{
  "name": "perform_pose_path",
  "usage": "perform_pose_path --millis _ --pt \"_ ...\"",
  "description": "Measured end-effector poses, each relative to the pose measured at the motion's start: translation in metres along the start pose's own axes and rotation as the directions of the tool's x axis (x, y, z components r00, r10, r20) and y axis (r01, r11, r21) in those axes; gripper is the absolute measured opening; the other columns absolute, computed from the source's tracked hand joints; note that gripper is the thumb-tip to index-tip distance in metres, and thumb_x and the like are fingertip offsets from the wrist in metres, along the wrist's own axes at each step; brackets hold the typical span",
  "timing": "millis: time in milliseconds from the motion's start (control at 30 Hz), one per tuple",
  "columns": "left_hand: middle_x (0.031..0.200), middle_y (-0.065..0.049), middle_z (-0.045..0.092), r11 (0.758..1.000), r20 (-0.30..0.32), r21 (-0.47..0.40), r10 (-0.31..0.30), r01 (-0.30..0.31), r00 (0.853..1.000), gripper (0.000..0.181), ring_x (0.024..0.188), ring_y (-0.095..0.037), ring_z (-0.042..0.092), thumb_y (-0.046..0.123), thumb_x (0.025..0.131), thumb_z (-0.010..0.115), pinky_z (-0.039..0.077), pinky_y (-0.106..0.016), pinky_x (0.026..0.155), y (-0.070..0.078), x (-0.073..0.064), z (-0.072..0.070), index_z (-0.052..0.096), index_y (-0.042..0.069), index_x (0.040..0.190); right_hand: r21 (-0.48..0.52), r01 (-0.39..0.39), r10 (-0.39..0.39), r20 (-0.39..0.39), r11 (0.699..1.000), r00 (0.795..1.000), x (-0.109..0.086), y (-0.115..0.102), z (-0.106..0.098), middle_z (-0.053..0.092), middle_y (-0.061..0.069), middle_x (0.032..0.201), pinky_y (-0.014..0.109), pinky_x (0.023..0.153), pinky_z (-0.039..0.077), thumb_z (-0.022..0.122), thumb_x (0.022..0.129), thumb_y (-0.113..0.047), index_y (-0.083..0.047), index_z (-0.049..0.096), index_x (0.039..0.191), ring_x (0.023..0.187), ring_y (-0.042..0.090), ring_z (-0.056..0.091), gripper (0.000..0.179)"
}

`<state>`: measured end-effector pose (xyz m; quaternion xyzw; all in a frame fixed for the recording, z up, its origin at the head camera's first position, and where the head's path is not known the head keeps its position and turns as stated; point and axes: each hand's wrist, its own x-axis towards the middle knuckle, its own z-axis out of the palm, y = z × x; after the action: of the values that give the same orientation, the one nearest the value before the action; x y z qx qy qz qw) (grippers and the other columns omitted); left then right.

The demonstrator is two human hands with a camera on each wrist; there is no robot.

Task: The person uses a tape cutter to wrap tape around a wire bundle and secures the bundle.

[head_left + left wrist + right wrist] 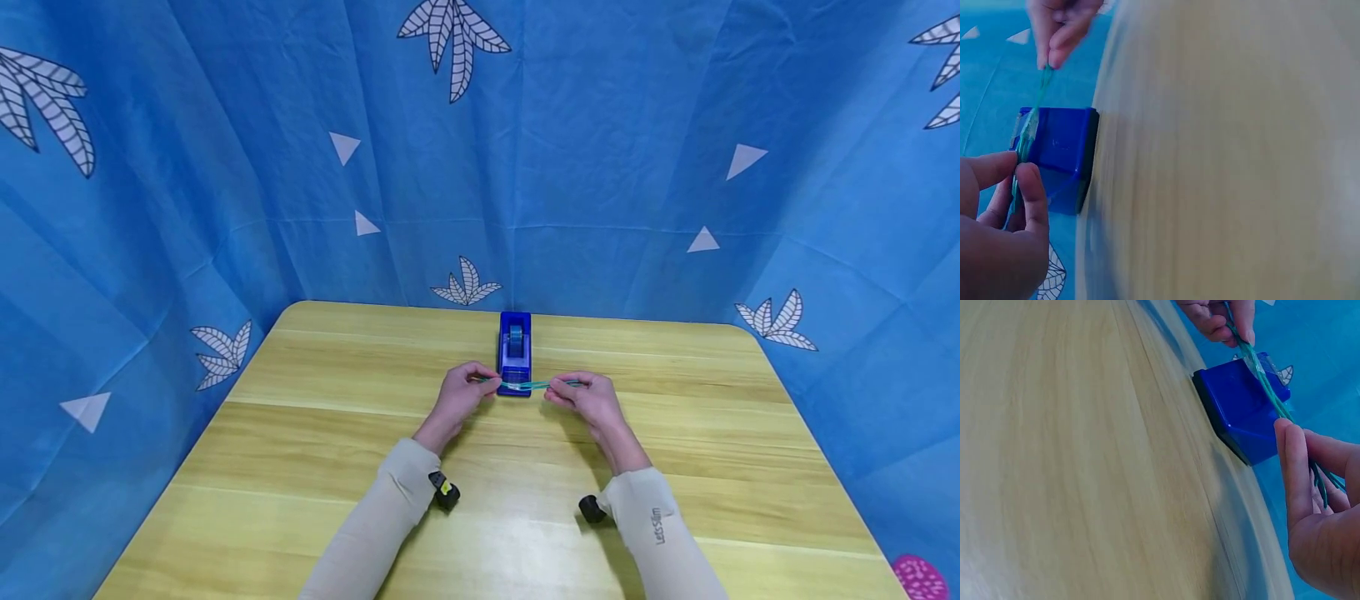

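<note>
A bundle of thin green strands (537, 385), like cords or wires, stretches between both hands just above the front end of a blue tape dispenser (506, 350). My left hand (461, 397) pinches one end between thumb and fingers. At the other end, my right hand (590, 400) pinches the bundle, and loose strand ends (1321, 487) stick out past its fingers in the right wrist view. A shiny piece of clear tape (1252, 361) lies on the strands close to the left fingertips. Whether it still joins the dispenser's roll is not visible.
The dispenser stands near the back edge of a wood-grain table (337, 367). A blue curtain (600, 167) with leaf and triangle prints hangs behind and at both sides. A small black device (447, 497) sits on the left wrist, another (592, 509) on the right.
</note>
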<state>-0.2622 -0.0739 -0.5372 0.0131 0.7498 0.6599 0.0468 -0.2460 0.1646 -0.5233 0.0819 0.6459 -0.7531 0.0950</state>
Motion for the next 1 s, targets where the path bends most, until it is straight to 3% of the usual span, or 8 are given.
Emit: perform_pose_path --millis 100,233,433,533,667,767,900,1000 --pt "0.103 -0.008 0.072 0.987 0.004 0.121 0.104 -0.104 0.995 0.007 0.084 -0.017 0.063 0.011 0.095 0.075 0.055 -0.028 0.075 0.0013 -0.0002 -0.0012 0.073 0.006 0.098 -0.019 0.001 -0.001 0.006 1.000 1.000 0.0000 -0.0001 -0.0004 0.077 0.009 0.088 0.024 0.082 0.062 0.064 0.101 -0.001 0.018 0.056 0.130 0.078 0.011 0.077 0.035" --pt "0.097 -0.006 0.071 0.937 0.045 0.266 0.224 -0.228 0.973 0.005 0.083 -0.014 0.059 0.013 0.096 0.074 0.051 -0.025 0.073 0.0067 -0.0012 -0.0033 0.071 0.008 0.095 -0.026 -0.007 0.007 0.014 1.000 1.000 -0.0003 -0.0017 -0.0012 0.077 0.008 0.086 0.023 0.080 0.062 0.064 0.101 -0.001 0.017 0.057 0.129 0.076 0.011 0.076 0.034" --pt "0.096 -0.004 0.068 0.883 0.153 0.339 0.288 -0.324 0.945 0.025 0.083 -0.014 0.062 0.016 0.098 0.073 0.055 -0.026 0.073 0.0095 0.0012 -0.0051 0.071 0.017 0.122 -0.037 -0.016 0.017 0.026 0.999 1.000 -0.0009 -0.0040 -0.0021 0.078 0.015 0.094 0.023 0.081 0.062 0.064 0.101 -0.002 0.018 0.055 0.133 0.076 0.011 0.076 0.038" --pt "0.101 -0.004 0.070 0.867 0.194 0.352 0.301 -0.352 0.934 0.031 0.086 -0.013 0.064 0.020 0.098 0.072 0.057 -0.025 0.070 0.0086 0.0023 -0.0065 0.072 0.022 0.129 -0.047 -0.018 0.019 0.024 0.999 1.000 -0.0013 -0.0053 -0.0025 0.078 0.017 0.096 0.024 0.081 0.062 0.064 0.101 -0.001 0.017 0.055 0.132 0.076 0.011 0.076 0.038" --pt "0.122 -0.004 0.074 0.871 0.227 0.333 0.298 -0.361 0.927 0.031 0.082 -0.020 0.066 0.019 0.100 0.070 0.057 -0.029 0.064 0.0079 0.0017 -0.0092 0.073 0.024 0.130 -0.057 -0.018 0.019 0.029 0.998 0.999 -0.0018 -0.0063 -0.0024 0.078 0.013 0.091 0.025 0.081 0.063 0.065 0.100 -0.001 0.018 0.056 0.131 0.076 0.012 0.076 0.037" --pt "0.134 0.000 0.071 0.863 0.240 0.354 0.288 -0.360 0.927 0.030 0.093 -0.021 0.069 0.026 0.101 0.069 0.058 -0.030 0.072 0.0080 0.0018 -0.0092 0.072 0.027 0.130 -0.069 -0.020 0.022 0.025 0.997 0.999 -0.0022 -0.0070 -0.0024 0.078 0.009 0.086 0.026 0.081 0.063 0.065 0.100 -0.001 0.017 0.057 0.131 0.075 0.012 0.076 0.036" --pt "0.131 0.002 0.072 0.850 0.234 0.388 0.282 -0.356 0.930 0.031 0.102 -0.020 0.070 0.035 0.098 0.072 0.060 -0.031 0.077 0.0083 0.0035 -0.0064 0.073 0.029 0.128 -0.088 -0.019 0.020 0.012 0.996 1.000 -0.0026 -0.0078 -0.0025 0.078 0.013 0.088 0.028 0.082 0.063 0.065 0.101 -0.002 0.017 0.058 0.130 0.075 0.013 0.076 0.035" --pt "0.124 0.000 0.075 0.861 0.213 0.378 0.278 -0.341 0.937 0.030 0.095 -0.018 0.069 0.033 0.095 0.076 0.059 -0.031 0.067 0.0082 0.0049 -0.0047 0.075 0.026 0.125 -0.097 -0.020 0.021 0.011 0.995 1.000 -0.0032 -0.0085 -0.0022 0.078 0.015 0.091 0.030 0.083 0.063 0.065 0.100 -0.002 0.016 0.059 0.129 0.076 0.014 0.077 0.034"
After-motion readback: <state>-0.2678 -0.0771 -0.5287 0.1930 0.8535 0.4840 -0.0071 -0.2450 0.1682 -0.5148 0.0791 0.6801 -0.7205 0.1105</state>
